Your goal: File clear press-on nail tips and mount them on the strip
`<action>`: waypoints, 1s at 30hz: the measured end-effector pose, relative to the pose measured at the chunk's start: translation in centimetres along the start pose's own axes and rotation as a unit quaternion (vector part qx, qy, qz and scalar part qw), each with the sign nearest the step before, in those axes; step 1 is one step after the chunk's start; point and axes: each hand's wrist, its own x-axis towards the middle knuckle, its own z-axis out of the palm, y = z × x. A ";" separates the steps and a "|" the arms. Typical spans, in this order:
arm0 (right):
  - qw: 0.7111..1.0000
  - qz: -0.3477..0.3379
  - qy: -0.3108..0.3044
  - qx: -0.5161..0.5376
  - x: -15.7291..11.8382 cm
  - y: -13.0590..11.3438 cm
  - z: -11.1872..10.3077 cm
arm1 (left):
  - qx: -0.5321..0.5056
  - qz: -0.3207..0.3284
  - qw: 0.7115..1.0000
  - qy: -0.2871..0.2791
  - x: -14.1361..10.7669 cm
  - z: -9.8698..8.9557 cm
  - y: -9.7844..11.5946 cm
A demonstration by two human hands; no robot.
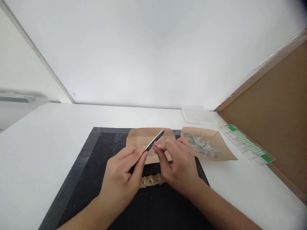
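Note:
My left hand (pixel 122 171) is closed around a slim nail file (pixel 155 140), black on its face with a white edge, which slants up to the right. Beside the file, my right hand (pixel 181 164) has thumb and forefinger pinched on something tiny and pale, mostly hidden by the fingertips. Both hands are raised over a brown paper tray (pixel 139 135). Under them, a short yellowish strip (pixel 141 186) carries several clear, nail-shaped pieces (pixel 151 180); the right hand covers part of it.
A second brown paper tray (pixel 227 151) on the right holds a heap of clear slivers (pixel 201 145). Further right lies a clear compartment box (pixel 249 145) with a green label. A translucent lid (pixel 199 115) is behind. A black mat (pixel 134 210) covers the white table (pixel 28 153).

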 end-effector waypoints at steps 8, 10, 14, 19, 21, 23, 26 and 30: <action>0.997 -0.044 -0.005 -0.065 -0.1 -0.5 0.6 | 0.026 0.020 0.999 0.012 -0.2 -0.1 -0.1; 0.997 -0.045 -0.006 -0.060 -0.1 -0.6 0.6 | 0.027 0.017 0.999 0.012 -0.1 -0.2 0.0; 0.998 -0.035 0.018 -0.055 0.2 -0.4 0.6 | 0.038 0.014 0.999 0.018 -0.1 -0.2 0.2; 0.999 -0.020 0.017 -0.019 0.1 -0.5 0.7 | 0.037 0.016 0.999 0.024 0.0 -0.3 0.3; 1.000 -0.018 0.014 -0.017 0.1 -0.5 0.8 | 0.037 0.010 0.999 0.023 0.0 -0.3 0.2; 1.000 -0.022 -0.009 -0.010 0.1 -0.6 0.7 | 0.031 0.004 0.999 0.020 0.0 -0.2 0.1; 0.999 -0.011 0.019 -0.036 0.4 -0.5 0.7 | 0.028 -0.005 0.999 0.017 0.0 -0.2 -0.1; 1.000 -0.017 -0.010 -0.018 0.5 -0.4 0.7 | 0.020 -0.016 0.999 0.019 0.0 -0.2 0.0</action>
